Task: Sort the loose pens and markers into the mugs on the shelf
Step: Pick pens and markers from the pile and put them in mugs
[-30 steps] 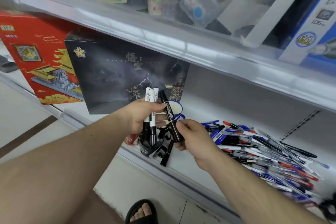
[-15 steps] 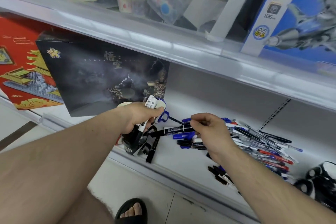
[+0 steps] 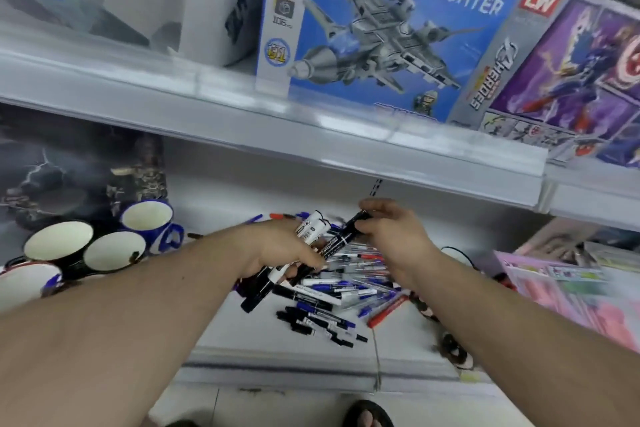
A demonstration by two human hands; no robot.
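I am facing a white shop shelf [image 3: 242, 333], and my left hand [image 3: 277, 250] has its fingers curled round a bundle of black and white markers [image 3: 311, 227], their caps poking up past my knuckles. My right hand [image 3: 391, 236] pinches one end of a black marker [image 3: 341, 237] that slants down toward the left hand — its far end is touching or just beside the bundle, I cannot tell which. Under both hands lies the loose heap of pens and markers [image 3: 332, 291], blue, black and red, spread over the shelf board. To my left the mugs [image 3: 104, 250] stand close together — a blue and white mug [image 3: 152, 222] at the back, darker ones in front. Behind them leans a dark box with lightning [image 3: 69, 170]. On the upper shelf [image 3: 242, 114] a blue fighter jet box [image 3: 388, 31] stands beside a purple toy box [image 3: 571, 80]. Pink packages [image 3: 568, 295] lie at the right, blurred. Below is pale tiled floor [image 3: 277, 406] and a sandalled foot [image 3: 367, 416].
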